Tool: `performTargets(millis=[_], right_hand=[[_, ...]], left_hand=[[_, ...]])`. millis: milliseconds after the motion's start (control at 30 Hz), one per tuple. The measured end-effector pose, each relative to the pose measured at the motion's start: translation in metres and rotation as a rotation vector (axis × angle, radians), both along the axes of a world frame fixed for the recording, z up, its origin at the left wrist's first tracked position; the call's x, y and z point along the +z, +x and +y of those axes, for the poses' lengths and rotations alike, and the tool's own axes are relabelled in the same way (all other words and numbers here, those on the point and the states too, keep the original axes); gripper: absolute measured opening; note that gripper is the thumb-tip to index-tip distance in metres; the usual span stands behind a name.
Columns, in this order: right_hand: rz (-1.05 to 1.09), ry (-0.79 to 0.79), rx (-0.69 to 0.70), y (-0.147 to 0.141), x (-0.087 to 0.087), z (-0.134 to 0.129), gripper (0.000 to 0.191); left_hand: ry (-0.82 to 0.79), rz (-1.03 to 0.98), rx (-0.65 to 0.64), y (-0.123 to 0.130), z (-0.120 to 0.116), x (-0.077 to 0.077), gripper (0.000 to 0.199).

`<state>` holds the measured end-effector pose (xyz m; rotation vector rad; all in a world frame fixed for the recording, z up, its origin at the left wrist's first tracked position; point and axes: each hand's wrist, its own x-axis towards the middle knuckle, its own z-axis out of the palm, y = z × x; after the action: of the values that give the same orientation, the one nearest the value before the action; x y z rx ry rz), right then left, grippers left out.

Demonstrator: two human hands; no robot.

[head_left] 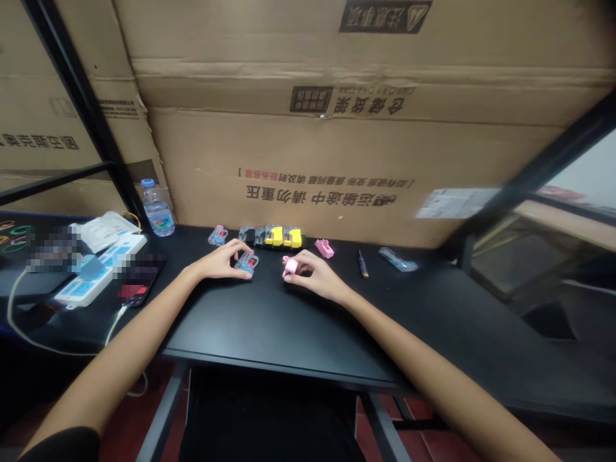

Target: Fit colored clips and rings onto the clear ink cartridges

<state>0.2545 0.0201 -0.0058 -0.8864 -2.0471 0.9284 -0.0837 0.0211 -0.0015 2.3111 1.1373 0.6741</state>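
My left hand (219, 262) curls over a small transparent plastic case (247, 262) with blue and red parts inside, its fingertips gripping the case on the black desk (289, 327). My right hand (315, 276) pinches a small pink plastic piece (289, 265) between thumb and fingers. The two hands are close together, a short gap between the case and the pink piece. Beyond them stands a tight row of small cases, some with yellow parts (283, 237). A pink plastic clip (324, 248) lies just past my right hand.
A small screwdriver (362, 264) and a transparent bagged item (397, 259) lie to the right. To the left are a white power strip (99, 269), a phone (139, 279) on a cable, and a water bottle (158, 208). Large cardboard boxes (337, 141) stand along the desk's back edge.
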Motion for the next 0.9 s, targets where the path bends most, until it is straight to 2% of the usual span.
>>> performTargets(millis=[200, 367, 467, 633, 700, 800, 900], right_hand=[[0.02, -0.043, 0.047, -0.001, 0.0, -0.002, 0.042], [-0.011, -0.171, 0.06, -0.001, 0.001, -0.005, 0.046], [0.01, -0.203, 0.074, -0.002, 0.002, -0.007, 0.045], [0.088, -0.24, 0.048, -0.008, 0.0, -0.006, 0.044], [0.12, -0.268, 0.022, -0.011, -0.002, -0.005, 0.044], [0.17, -0.34, -0.015, -0.016, -0.005, -0.006, 0.044], [0.256, -0.448, -0.05, -0.018, -0.008, -0.009, 0.047]], left_hand=[[-0.002, 0.001, -0.007, 0.012, -0.005, 0.003, 0.064], [0.012, 0.078, 0.023, 0.025, -0.015, 0.007, 0.082], [0.006, 0.044, -0.011, 0.035, -0.019, 0.005, 0.091], [0.0, -0.08, -0.076, 0.05, -0.022, -0.003, 0.094], [0.001, -0.133, -0.08, 0.056, -0.023, -0.006, 0.093], [0.0, -0.19, -0.09, 0.063, -0.023, -0.009, 0.079], [-0.024, -0.237, -0.115, 0.066, -0.023, -0.009, 0.074]])
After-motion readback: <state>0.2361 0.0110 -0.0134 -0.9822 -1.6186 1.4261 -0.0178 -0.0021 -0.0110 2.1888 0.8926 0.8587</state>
